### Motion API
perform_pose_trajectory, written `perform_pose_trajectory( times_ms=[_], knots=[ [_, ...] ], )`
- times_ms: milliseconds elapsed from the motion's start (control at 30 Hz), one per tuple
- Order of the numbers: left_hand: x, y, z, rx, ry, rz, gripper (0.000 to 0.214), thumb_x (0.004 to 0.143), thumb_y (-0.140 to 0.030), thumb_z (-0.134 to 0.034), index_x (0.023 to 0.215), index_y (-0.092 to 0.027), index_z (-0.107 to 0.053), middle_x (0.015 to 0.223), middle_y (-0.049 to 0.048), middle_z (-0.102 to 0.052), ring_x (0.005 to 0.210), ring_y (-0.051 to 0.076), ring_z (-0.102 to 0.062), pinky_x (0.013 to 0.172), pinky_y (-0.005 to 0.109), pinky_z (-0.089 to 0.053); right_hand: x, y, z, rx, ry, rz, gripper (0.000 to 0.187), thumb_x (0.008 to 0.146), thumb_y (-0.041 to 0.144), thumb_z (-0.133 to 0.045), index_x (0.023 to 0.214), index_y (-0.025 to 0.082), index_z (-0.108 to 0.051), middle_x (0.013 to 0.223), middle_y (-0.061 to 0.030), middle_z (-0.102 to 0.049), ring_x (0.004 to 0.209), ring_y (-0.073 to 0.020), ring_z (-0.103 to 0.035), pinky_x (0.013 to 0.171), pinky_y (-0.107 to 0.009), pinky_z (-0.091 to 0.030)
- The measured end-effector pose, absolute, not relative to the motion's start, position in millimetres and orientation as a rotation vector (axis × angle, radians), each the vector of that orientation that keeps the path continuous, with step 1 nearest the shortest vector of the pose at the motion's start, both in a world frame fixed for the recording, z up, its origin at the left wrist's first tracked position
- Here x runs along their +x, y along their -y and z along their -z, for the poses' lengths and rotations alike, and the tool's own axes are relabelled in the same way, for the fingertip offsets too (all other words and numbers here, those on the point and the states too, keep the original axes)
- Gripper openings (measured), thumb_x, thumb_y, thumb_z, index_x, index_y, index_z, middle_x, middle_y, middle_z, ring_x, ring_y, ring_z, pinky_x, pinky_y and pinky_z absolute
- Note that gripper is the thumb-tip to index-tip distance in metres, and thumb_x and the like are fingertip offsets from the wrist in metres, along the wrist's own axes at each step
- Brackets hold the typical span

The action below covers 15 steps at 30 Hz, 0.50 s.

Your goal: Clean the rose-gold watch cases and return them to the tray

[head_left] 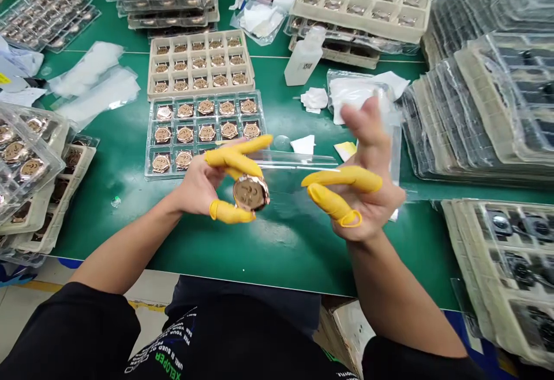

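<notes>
Head view, looking down at my two hands over a green workbench [277, 247]. My left hand [197, 184] holds a rose-gold disc [250, 193] in a narrow pinch, with its fingertips, capped in yellow finger cots [234, 161], closed on the rim. The disc sits at those fingertips, its embossed face tilted up toward me. It is round, so it has no long axis to line up, and the left hand is plainly the nearer. My right hand [367, 201] stands apart to the right of the disc, its fingers spread wide and two of them also capped. A clear plastic strip [294, 164] runs just above the disc toward those spread fingers; I cannot tell whether either hand grips it. Beyond the left fingertips lies a clear tray [148, 155] of matching discs, with a beige tray [194, 35] farther out.
</notes>
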<state>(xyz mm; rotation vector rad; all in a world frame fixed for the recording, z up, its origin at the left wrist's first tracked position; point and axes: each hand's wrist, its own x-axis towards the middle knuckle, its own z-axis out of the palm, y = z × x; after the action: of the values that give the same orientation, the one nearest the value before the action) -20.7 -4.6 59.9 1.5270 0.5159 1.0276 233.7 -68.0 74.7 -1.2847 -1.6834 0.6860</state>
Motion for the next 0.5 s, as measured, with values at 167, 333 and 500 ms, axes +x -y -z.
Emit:
perform_pose_trajectory(
  times_ms=[167,333,500],
  knots=[
    [-18.2,8.5,-58.8,1.479,-0.449,-0.965,0.064,0.039,-0.037,-0.108,0.093,-0.023,-0.076,0.09,0.0059,-0.078,0.106,0.035,-0.078,0.088,0.046,-0.066,204.3,76.2,-73.4,-1.166,1.282,-0.704,0.025,0.086,0.052,-0.08,0.095,0.032,-0.069,0.096,-0.0045,-0.075,0.085,-0.0278,-0.075,0.077,-0.051,-0.062],
    [-10.3,0.3,-40.9,1.302,-0.568,-1.004,0.063,0.053,-0.03,-0.103,0.108,-0.02,-0.072,0.1,0.0068,-0.08,0.1,0.028,-0.081,0.084,0.034,-0.066,196.5,59.4,-59.1,-1.265,0.994,-1.065,0.047,0.068,0.048,-0.095,0.097,0.027,-0.065,0.106,-0.0039,-0.079,0.092,-0.0227,-0.078,0.084,-0.043,-0.068],
    [-4.0,0.8,-17.8,1.269,-0.651,-1.025,0.069,0.048,-0.023,-0.105,0.109,-0.019,-0.073,0.101,0.0054,-0.081,0.092,0.021,-0.081,0.085,0.028,-0.065,200.2,48.8,-41.3,-1.273,0.936,-1.379,0.041,0.059,0.041,-0.1,0.09,0.023,-0.081,0.109,-0.0057,-0.082,0.105,-0.0241,-0.077,0.104,-0.044,-0.062]
  ],
)
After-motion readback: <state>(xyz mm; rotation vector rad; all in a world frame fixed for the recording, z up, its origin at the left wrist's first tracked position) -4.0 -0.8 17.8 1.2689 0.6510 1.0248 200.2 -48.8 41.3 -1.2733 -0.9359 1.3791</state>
